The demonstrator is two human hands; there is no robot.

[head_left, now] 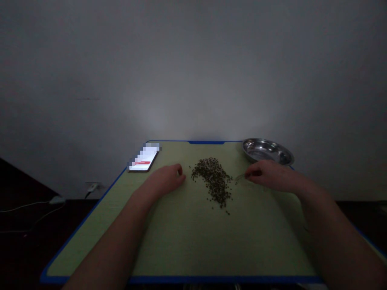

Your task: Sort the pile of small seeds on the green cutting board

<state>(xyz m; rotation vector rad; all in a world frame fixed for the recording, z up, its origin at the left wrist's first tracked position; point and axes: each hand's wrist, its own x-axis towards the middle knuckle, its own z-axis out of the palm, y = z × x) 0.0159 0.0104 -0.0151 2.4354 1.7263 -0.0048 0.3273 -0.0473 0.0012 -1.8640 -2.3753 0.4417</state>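
Left hand (166,178) and right hand (269,175), both bare, flank a loose heap of small, dark, round grains (218,185) on a pale-green, blue-edged tabletop (181,241).

The grains spread through the centre of the frame. Just left of them, the left hand has its fingers curled and its thumb near the forefinger; whether it holds anything cannot be told. Right of centre, the right hand's thumb and fingers draw together beside a thin, faint, strand-like object (240,177), too blurred to show if it is gripped. Beyond that hand, a shiny, shallow metal bowl (267,146) sits at centre right. At centre left lies a slim, rectangular smartphone (146,159), its screen lit. Plain grey wall (193,72) fills the upper frame.
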